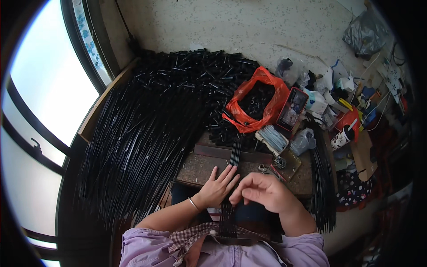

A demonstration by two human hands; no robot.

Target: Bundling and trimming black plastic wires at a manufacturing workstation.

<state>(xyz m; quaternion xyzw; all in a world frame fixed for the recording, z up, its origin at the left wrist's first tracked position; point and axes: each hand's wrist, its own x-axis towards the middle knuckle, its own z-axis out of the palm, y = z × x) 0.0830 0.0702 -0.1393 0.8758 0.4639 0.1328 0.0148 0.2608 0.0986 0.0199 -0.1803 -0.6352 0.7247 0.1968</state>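
My left hand (218,188) lies flat with fingers spread on a narrow row of thin black rods (235,153). Its fingertips press near the bench edge, and a light bangle circles the wrist. The rods run from a dark metal bar (211,151) on the bench down toward my lap, where their lower ends (227,220) show. Just right of them, my right hand (263,192) is raised with its fingers curled in and the thumb close to the forefinger. Whether anything small sits between those fingertips is hidden.
A large heap of black rods (133,138) fills the left, with short black tubes (187,71) behind. An orange-red plastic bag (281,95) stands open beside a phone (292,109). Pale thin sticks (272,139), a shallow tray (289,165) and more rods (321,178) lie rightward.
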